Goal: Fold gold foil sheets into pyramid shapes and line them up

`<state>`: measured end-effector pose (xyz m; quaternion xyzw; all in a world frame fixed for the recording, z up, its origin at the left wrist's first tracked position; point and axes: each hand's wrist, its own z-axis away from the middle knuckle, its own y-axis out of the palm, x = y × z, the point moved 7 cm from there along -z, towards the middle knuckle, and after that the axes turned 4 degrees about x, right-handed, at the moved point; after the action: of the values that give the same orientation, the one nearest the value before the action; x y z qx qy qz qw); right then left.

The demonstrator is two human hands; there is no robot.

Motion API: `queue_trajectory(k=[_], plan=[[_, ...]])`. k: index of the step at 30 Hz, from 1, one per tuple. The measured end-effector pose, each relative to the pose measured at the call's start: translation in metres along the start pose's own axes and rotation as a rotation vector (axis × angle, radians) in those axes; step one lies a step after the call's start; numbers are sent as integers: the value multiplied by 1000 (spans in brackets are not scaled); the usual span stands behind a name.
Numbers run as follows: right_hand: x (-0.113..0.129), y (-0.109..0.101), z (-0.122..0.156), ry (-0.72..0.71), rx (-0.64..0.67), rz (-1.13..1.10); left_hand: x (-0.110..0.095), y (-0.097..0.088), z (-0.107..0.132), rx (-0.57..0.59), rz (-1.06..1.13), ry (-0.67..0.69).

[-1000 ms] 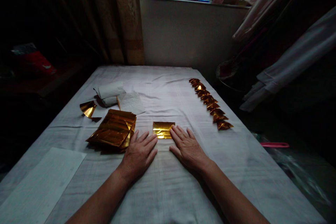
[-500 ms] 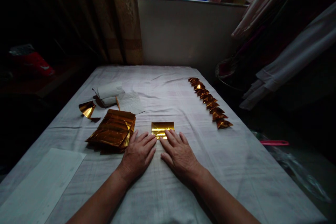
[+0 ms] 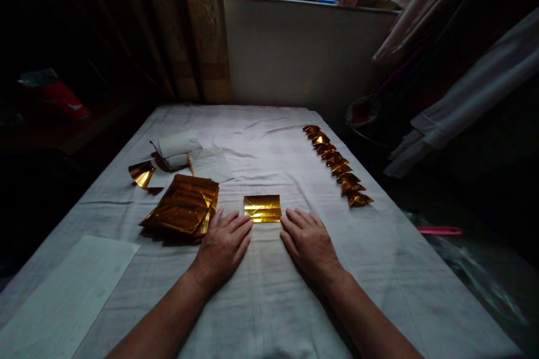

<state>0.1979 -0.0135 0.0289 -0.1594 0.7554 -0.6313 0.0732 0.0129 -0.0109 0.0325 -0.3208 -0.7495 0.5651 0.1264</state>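
Observation:
A small folded sheet of gold foil paper [image 3: 261,208] lies flat on the cloth-covered table [image 3: 269,291], between my two hands. My left hand [image 3: 225,238] rests palm down with fingers stretched out, its index fingertip at the sheet's lower left corner. Beside its outer fingers is a stack of gold foil sheets [image 3: 183,205], close to or touching them. My right hand [image 3: 309,238] also lies flat and open, a fingertip at the sheet's lower right corner. Neither hand grips anything.
Folded gold foil pieces [image 3: 337,169] stand in a row along the table's right side. Behind the stack lie a curled gold strip [image 3: 142,174] and a grey-white paper roll [image 3: 174,146]. A pale sheet [image 3: 69,294] covers the near left. Clothes [image 3: 475,90] hang at right.
My right hand has slid right, off the folded foil sheet's lower edge to its right corner. More of the sheet shows. My left hand has stayed nearly still.

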Motion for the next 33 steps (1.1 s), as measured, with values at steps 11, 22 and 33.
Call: queue_trajectory(k=[11,22,33], plan=[[14,-5,-18,-53,-45,-45,15,3,4,-70,-53,-170],[47,-3,-52,-71,96,-32,24,8,4,20,84,-184],[64,3,-58,-107,-18,-136,28,12,6,14,138,-188]])
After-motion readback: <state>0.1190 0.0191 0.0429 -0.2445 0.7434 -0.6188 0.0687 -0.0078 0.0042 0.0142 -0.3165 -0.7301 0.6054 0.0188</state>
